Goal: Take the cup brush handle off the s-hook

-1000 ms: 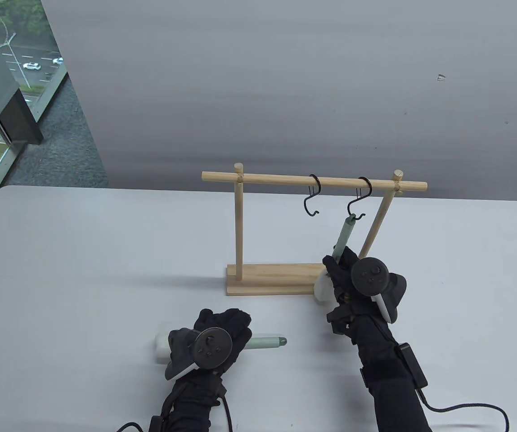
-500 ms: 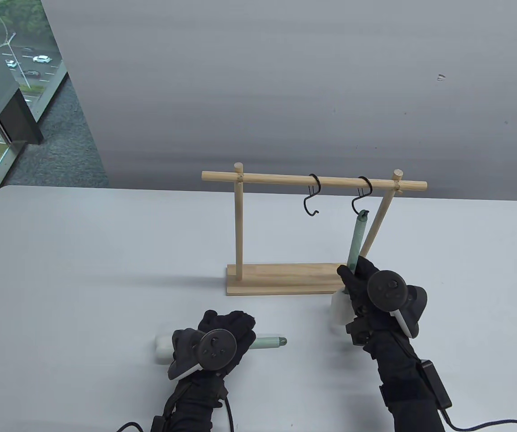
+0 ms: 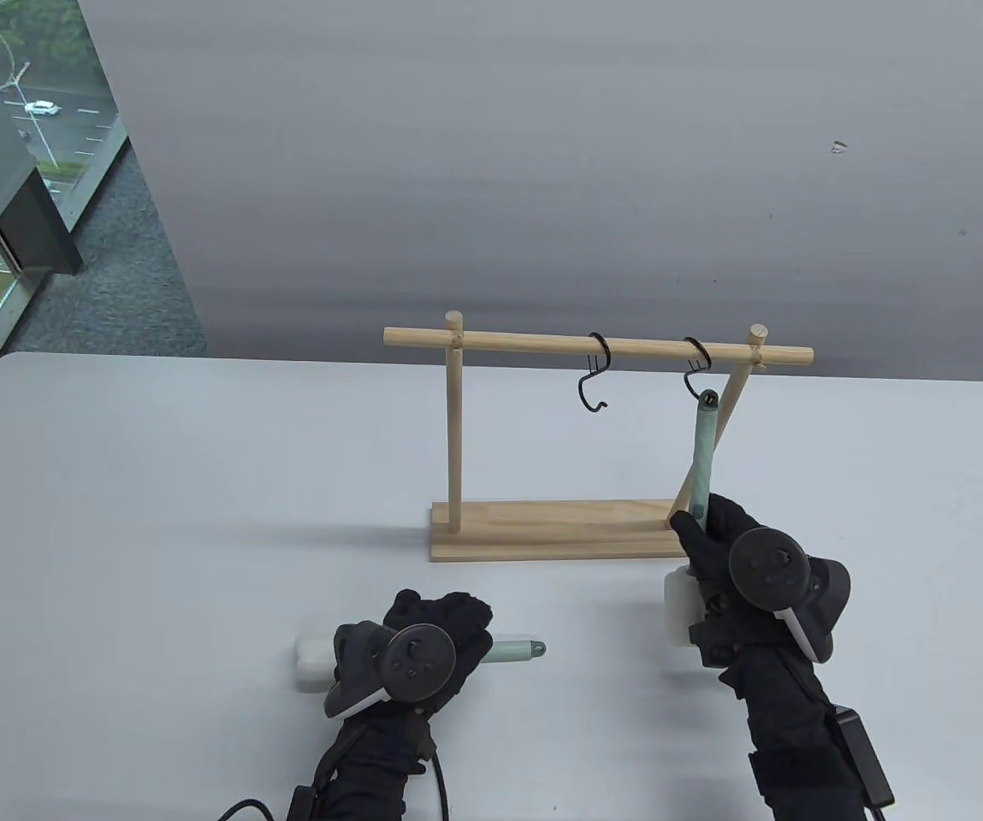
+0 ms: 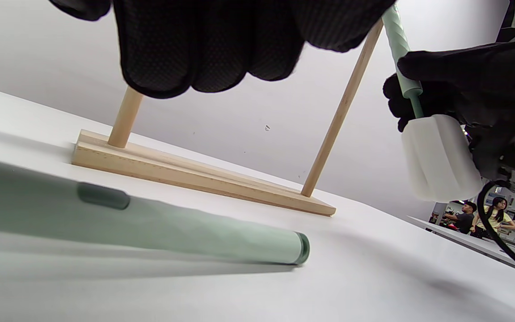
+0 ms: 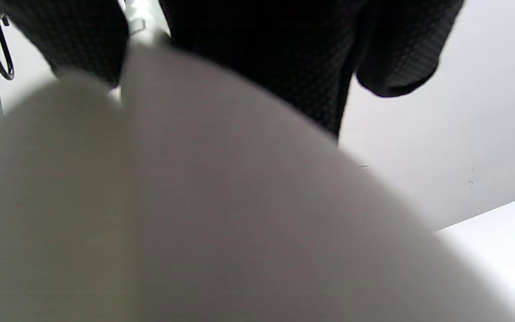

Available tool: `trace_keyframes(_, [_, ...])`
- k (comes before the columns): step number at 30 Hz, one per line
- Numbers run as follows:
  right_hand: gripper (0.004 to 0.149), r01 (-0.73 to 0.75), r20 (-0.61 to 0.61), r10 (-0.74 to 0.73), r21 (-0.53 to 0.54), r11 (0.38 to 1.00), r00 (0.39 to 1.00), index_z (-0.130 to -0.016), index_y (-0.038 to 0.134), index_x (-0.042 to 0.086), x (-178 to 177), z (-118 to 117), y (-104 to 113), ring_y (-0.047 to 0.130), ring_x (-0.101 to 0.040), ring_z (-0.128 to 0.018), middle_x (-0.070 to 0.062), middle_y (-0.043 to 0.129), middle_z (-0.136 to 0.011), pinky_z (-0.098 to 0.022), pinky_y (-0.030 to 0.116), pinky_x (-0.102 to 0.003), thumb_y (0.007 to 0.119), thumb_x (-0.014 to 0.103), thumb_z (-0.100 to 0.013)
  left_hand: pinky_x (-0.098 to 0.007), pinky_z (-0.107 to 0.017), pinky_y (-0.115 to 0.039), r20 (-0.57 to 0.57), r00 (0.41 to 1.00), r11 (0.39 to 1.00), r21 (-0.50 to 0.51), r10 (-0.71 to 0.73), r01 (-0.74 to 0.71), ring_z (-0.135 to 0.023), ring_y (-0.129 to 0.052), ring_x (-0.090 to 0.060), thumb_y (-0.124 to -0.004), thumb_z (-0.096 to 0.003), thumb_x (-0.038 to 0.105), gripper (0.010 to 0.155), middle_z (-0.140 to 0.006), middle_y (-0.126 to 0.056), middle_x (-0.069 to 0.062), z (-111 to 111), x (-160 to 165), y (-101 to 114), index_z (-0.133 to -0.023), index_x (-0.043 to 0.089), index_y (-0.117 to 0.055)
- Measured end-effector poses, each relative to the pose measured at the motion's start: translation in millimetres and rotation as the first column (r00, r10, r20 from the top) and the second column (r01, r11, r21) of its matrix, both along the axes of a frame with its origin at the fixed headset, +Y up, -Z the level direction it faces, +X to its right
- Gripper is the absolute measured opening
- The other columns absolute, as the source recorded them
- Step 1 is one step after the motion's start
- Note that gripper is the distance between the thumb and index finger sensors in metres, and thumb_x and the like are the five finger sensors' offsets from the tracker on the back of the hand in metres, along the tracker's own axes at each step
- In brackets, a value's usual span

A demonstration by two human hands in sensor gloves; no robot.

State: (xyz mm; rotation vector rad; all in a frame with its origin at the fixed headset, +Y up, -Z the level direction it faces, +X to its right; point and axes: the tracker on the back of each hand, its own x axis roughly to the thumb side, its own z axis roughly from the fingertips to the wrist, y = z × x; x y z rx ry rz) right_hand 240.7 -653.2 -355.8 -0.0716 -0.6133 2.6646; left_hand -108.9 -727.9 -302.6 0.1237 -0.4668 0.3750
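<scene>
A wooden rack (image 3: 542, 530) carries two black S-hooks on its bar. My right hand (image 3: 701, 539) grips a cup brush by the lower part of its green handle (image 3: 703, 453). Its white sponge head (image 3: 679, 607) sits under my hand and fills the right wrist view (image 5: 195, 201). The handle's top loop (image 3: 707, 398) sits at the lower curl of the right S-hook (image 3: 696, 368); I cannot tell if it is still caught. My left hand (image 3: 448, 620) rests over a second brush (image 3: 521, 650) lying on the table. In the left wrist view my fingers (image 4: 204, 49) hang above its handle (image 4: 172, 228) without touching it.
The left S-hook (image 3: 594, 380) hangs bare. The rack's right post (image 3: 726, 428) leans close behind the held handle. The rack's base also shows in the left wrist view (image 4: 195, 174). The white table (image 3: 157, 513) has a grey wall behind it.
My right hand has moved right and toward me with the brush, and the handle has swung from leaning right to nearly upright. The right S-hook has swung right. My left hand shifted slightly right.
</scene>
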Motion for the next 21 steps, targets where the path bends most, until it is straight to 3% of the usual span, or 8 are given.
trace_keyframes(5, [0.057,-0.027,0.04,0.028,-0.015,1.0,0.999,-0.078,0.081,0.008,-4,0,8,0.105,-0.019,-0.042,-0.006,0.098,-0.058,-0.053,0.072,-0.054,0.076,0.052,-0.044,-0.062,-0.063,-0.063,0.003,1.0,1.0,-0.006,-0.007,0.007,-0.077,-0.096,-0.039,-0.074,-0.048,0.042,0.044,-0.091,-0.09,-0.013,0,1,0,-0.086,0.02,-0.082])
trace_keyframes(12, [0.057,-0.055,0.008,0.054,0.028,0.998,0.998,-0.079,0.081,0.008,-12,8,17,0.105,-0.02,-0.044,-0.006,0.097,-0.06,-0.053,0.072,-0.055,0.076,0.052,-0.044,-0.062,-0.063,-0.063,0.012,1.0,1.0,-0.003,-0.012,0.012,-0.077,-0.097,-0.039,-0.074,-0.048,0.042,0.044,-0.092,-0.09,-0.013,0,2,0,-0.086,0.02,-0.082])
trace_keyframes(17, [0.056,-0.097,-0.022,0.098,0.068,0.993,0.995,-0.082,0.078,0.009,-3,20,8,0.105,-0.022,-0.05,-0.007,0.096,-0.064,-0.054,0.07,-0.055,0.075,0.051,-0.044,-0.063,-0.063,-0.063,0.018,1.0,1.0,-0.003,-0.01,0.01,-0.078,-0.096,-0.039,-0.074,-0.0481,0.042,0.045,-0.092,-0.09,-0.014,-1,3,0,-0.086,0.019,-0.082])
trace_keyframes(21, [0.056,-0.251,-0.03,0.254,0.088,0.964,0.967,-0.083,0.077,0.008,2,32,-6,0.103,-0.025,-0.054,-0.008,0.094,-0.068,-0.055,0.069,-0.057,0.075,0.049,-0.044,-0.063,-0.063,-0.063,0.018,1.0,1.0,-0.003,-0.015,0.015,-0.078,-0.096,-0.039,-0.074,-0.0481,0.042,0.045,-0.092,-0.089,-0.014,0,3,0,-0.086,0.019,-0.082])
